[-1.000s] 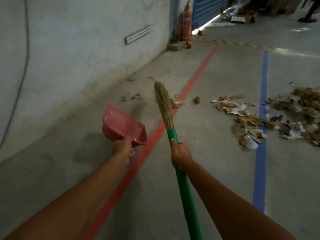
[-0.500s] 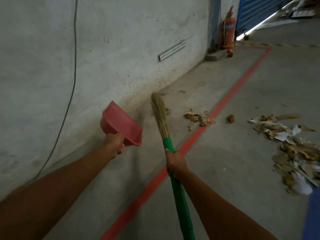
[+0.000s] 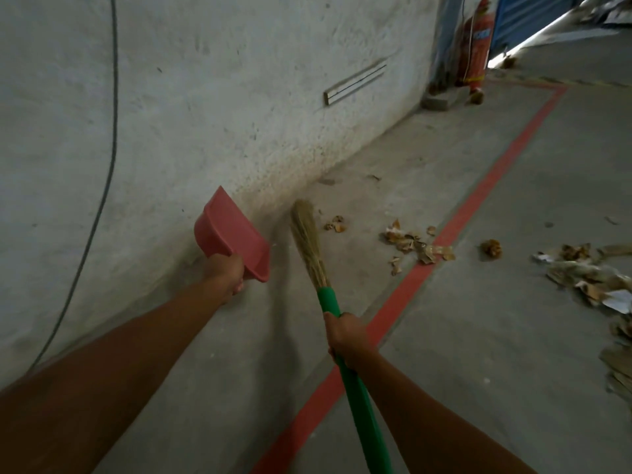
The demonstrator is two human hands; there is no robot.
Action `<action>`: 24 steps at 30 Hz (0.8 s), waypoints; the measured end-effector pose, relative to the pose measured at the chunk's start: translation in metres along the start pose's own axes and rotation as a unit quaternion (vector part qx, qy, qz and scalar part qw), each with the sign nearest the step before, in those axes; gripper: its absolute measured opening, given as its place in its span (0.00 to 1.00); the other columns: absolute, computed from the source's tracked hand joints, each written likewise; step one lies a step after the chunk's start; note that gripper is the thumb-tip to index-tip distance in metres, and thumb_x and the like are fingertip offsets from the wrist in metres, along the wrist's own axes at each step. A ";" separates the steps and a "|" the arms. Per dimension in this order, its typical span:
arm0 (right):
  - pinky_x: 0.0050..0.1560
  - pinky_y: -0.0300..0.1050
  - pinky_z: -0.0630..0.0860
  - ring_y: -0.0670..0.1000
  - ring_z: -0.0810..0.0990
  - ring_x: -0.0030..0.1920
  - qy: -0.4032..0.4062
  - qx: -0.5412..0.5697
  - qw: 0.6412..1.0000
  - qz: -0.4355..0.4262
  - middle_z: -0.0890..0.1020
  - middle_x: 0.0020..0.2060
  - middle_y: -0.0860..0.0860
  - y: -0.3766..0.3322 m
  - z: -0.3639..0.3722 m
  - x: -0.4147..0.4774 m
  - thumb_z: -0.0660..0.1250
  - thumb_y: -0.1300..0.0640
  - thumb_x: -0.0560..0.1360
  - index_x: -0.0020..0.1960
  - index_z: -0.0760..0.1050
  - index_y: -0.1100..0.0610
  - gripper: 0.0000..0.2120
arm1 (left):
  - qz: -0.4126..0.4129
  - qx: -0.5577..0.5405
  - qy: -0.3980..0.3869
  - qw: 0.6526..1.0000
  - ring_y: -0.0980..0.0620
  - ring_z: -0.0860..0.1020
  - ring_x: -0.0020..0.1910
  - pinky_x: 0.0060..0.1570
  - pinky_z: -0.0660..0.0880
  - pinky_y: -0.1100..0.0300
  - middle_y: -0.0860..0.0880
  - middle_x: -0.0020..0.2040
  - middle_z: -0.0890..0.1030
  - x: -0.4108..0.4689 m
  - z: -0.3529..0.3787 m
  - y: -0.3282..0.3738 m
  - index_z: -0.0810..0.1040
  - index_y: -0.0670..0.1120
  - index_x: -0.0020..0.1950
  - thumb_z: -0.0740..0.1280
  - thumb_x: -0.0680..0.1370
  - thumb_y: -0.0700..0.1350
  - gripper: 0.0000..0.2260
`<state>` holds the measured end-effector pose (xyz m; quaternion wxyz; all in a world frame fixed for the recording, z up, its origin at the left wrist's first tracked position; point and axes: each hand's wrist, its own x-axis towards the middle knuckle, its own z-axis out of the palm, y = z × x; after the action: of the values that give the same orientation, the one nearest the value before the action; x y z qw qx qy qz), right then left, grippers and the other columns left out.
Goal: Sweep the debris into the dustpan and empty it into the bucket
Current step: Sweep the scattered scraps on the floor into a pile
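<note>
Wall (image 3: 205,97): we now face it more squarely than a second ago; it fills the left.
Debris (image 3: 588,278): main heap has slid to the right edge; small scatter (image 3: 415,244) lies ahead.
Broom (image 3: 309,244): right hand (image 3: 345,336) wrapped round the green handle, bristles just left of the scatter.
Dustpan (image 3: 232,236): left hand (image 3: 227,271) closed on its grip, held off the floor.
Bucket: not visible.
Meaning: we judge sweeping starts with the wall-side scraps.

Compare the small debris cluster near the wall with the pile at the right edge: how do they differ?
The small cluster is a few scattered scraps lying on the wall side of the red floor line; the large pile is denser, holds pale paper bits, and runs out of frame. Both are brownish, dry, and unswept.
</note>
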<state>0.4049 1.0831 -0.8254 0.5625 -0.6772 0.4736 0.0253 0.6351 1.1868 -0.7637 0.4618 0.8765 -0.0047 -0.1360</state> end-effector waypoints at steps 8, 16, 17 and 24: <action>0.50 0.51 0.80 0.57 0.81 0.43 -0.002 0.005 0.999 0.041 0.79 0.44 0.56 0.028 0.011 0.063 0.57 0.46 0.81 0.42 0.73 0.54 0.15 | 0.012 0.059 -0.057 0.997 0.48 0.72 0.21 0.19 0.66 0.65 0.42 0.32 0.75 0.032 0.048 -0.033 0.77 0.31 0.53 0.61 0.81 0.54 0.23; 0.51 0.55 0.80 0.64 0.83 0.47 0.163 0.073 0.978 0.104 0.83 0.46 0.65 0.091 -0.044 0.054 0.52 0.44 0.84 0.44 0.75 0.63 0.26 | 0.058 0.107 -0.116 0.986 0.46 0.75 0.22 0.22 0.68 0.64 0.44 0.33 0.77 0.000 0.093 -0.010 0.79 0.35 0.49 0.62 0.81 0.55 0.22; 0.50 0.56 0.81 0.64 0.83 0.45 0.186 0.091 0.971 0.124 0.83 0.45 0.64 0.100 -0.051 0.049 0.53 0.42 0.83 0.45 0.74 0.63 0.25 | 0.065 0.113 -0.121 0.984 0.47 0.75 0.22 0.23 0.68 0.64 0.44 0.33 0.77 -0.008 0.098 -0.006 0.79 0.37 0.47 0.61 0.82 0.55 0.21; 0.50 0.56 0.80 0.60 0.82 0.44 0.280 0.121 0.946 0.112 0.80 0.43 0.57 0.112 -0.085 0.010 0.53 0.40 0.82 0.49 0.71 0.56 0.21 | 0.142 0.118 -0.163 0.969 0.47 0.75 0.22 0.23 0.66 0.63 0.43 0.31 0.77 -0.065 0.127 0.020 0.71 0.45 0.36 0.61 0.82 0.58 0.21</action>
<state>0.2929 1.0190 -0.8829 0.4782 -0.5266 0.6845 -0.1595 0.5436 1.0811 -0.8001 0.3625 0.8813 -0.2203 -0.2085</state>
